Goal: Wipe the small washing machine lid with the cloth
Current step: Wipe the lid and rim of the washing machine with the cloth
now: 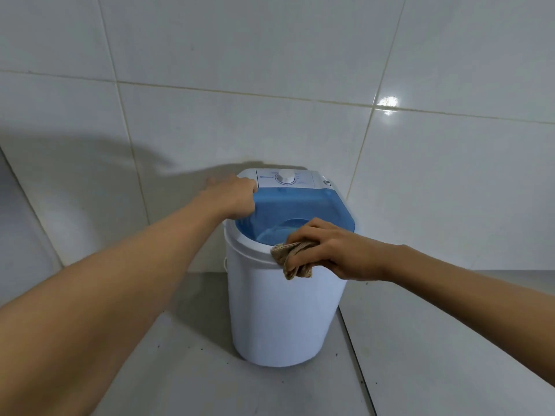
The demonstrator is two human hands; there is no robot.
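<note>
A small white washing machine stands on the floor against a tiled wall. Its translucent blue lid lies closed on top, behind it a white control panel with a round dial. My left hand grips the machine's upper left rim, fingers curled over the edge beside the lid. My right hand holds a bunched beige cloth and presses it onto the front rim at the lid's near edge. Part of the cloth hangs over the white rim.
White glossy wall tiles rise right behind the machine, meeting in a corner at the right. Grey floor tiles spread around the base, with a dark joint line running to the right of it.
</note>
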